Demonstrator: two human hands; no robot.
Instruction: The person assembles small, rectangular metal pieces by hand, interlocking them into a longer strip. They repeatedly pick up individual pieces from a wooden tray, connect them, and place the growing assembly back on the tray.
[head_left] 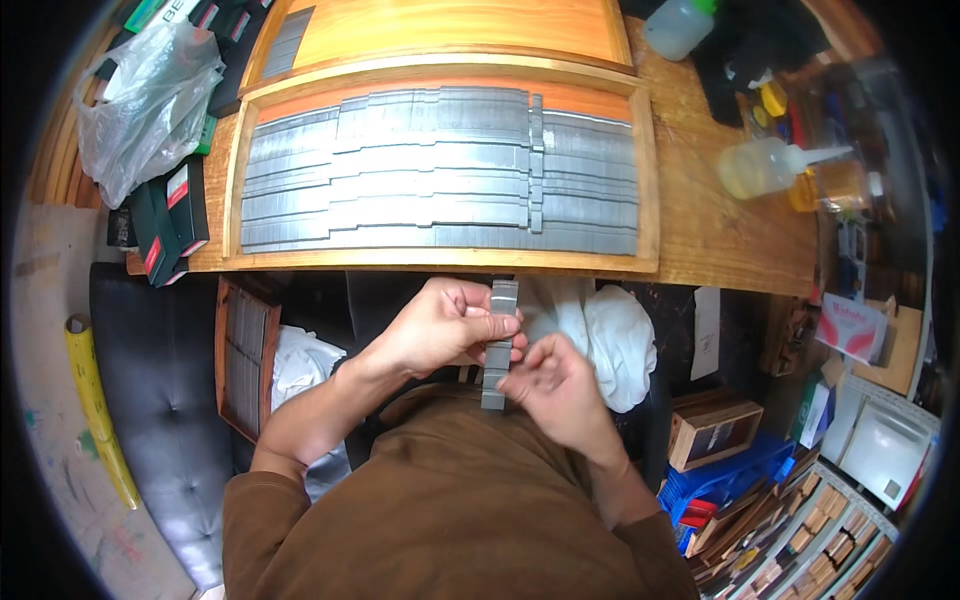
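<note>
A narrow column of flat grey metal pieces [495, 355] stands out in front of my body, just below the table's front edge. Its pieces sit slightly out of line with one another. My left hand [455, 318] is closed around the upper part, thumb across the front. At the lower end, my right hand [555, 390] has its fingers curled and a fingertip against the column's right side; the hand is slightly blurred. Beyond both hands, a wooden tray [440, 262] on the table holds tight rows of similar grey metal pieces [430, 160].
Behind the tray lies another wooden tray [470, 30]. Squeeze bottles [755, 168] stand at the right; a clear plastic bag [150, 120] and dark boxes [160, 230] lie left. White cloth [615, 345] hangs below the table. A small wooden box [712, 430] sits lower right.
</note>
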